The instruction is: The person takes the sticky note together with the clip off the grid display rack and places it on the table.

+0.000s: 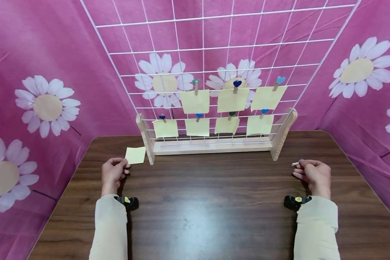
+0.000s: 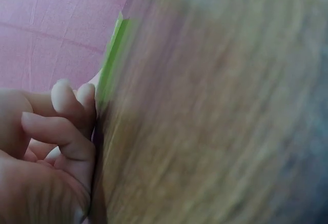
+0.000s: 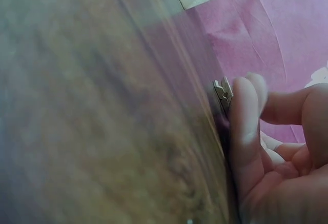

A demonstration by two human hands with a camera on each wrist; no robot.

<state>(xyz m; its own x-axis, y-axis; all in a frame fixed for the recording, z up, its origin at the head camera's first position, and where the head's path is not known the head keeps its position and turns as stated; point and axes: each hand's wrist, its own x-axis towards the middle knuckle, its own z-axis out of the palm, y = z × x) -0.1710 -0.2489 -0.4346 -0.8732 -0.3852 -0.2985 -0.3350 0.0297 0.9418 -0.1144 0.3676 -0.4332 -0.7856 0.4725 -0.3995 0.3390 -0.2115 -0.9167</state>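
Observation:
My left hand (image 1: 114, 171) is low over the left side of the table and pinches a yellow sticky note (image 1: 135, 155) by its near left corner. From the left wrist, the note (image 2: 111, 57) is a thin green-yellow strip beyond the fingertips. On the right side, my right hand (image 1: 314, 174) holds a small wooden clothespin (image 1: 295, 164) between thumb and fingers, close over the tabletop. Its open wooden end and metal spring (image 3: 224, 94) stick out past the fingertips in the right wrist view; the rest is mostly hidden by the fingers.
A white wire grid (image 1: 202, 48) stands upright in a wooden stand (image 1: 211, 147) at the table's (image 1: 195, 202) back. Several yellow notes hang there in two rows, such as an upper-left note (image 1: 195, 102), under heart-topped clothespins (image 1: 236, 86). A pink flowered cloth (image 1: 94, 90) surrounds the back and sides.

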